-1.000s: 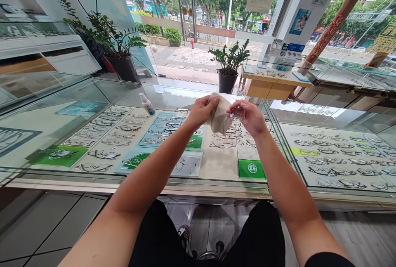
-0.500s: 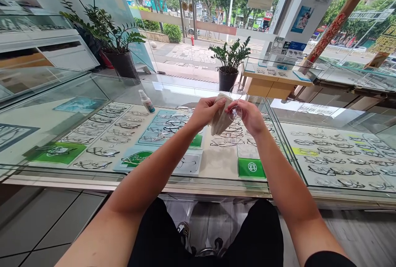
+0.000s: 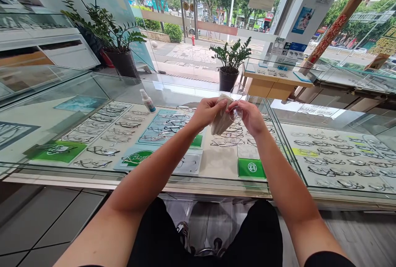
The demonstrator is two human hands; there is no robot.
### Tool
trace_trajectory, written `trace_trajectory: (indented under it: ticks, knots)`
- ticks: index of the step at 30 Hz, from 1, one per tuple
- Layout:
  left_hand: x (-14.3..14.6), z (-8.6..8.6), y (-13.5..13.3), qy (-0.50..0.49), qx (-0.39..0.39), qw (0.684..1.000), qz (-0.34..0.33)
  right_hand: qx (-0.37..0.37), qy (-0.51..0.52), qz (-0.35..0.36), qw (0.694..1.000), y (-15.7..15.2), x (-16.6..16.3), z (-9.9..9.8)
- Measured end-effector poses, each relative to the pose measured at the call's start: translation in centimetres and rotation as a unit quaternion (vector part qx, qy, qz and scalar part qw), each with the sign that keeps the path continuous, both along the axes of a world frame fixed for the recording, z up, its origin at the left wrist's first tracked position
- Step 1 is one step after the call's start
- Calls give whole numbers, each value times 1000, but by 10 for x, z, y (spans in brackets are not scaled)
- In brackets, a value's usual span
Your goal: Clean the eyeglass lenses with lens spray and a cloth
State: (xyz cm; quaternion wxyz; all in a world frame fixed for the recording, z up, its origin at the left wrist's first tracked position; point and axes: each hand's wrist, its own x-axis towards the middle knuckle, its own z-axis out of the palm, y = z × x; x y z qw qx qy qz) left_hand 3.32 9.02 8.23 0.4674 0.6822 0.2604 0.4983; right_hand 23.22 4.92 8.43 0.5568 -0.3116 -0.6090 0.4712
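Above the glass counter, my left hand is closed on a folded beige cloth, its thumb on top and the cloth hanging below the fingers. My right hand pinches a pair of thin-rimmed glasses. They are turned so that one round lens stands above the fingers and the other below. The cloth and the glasses meet between my two hands; whether the cloth presses on a lens is hard to make out.
A spray bottle stands on the glass counter to the left. Under the glass lie rows of spectacles and a green box. Beyond the counter stand a potted plant and a larger plant.
Hands, cloth and glasses keep almost the same places. The whole view has shifted very slightly.
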Motion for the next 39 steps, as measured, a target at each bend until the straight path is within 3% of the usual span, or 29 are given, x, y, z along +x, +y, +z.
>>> trace_trajectory:
  ticks: [39]
  knots:
    - [1,-3,3,-27,14,999,-17,6,-2,1,1000,0,1,3]
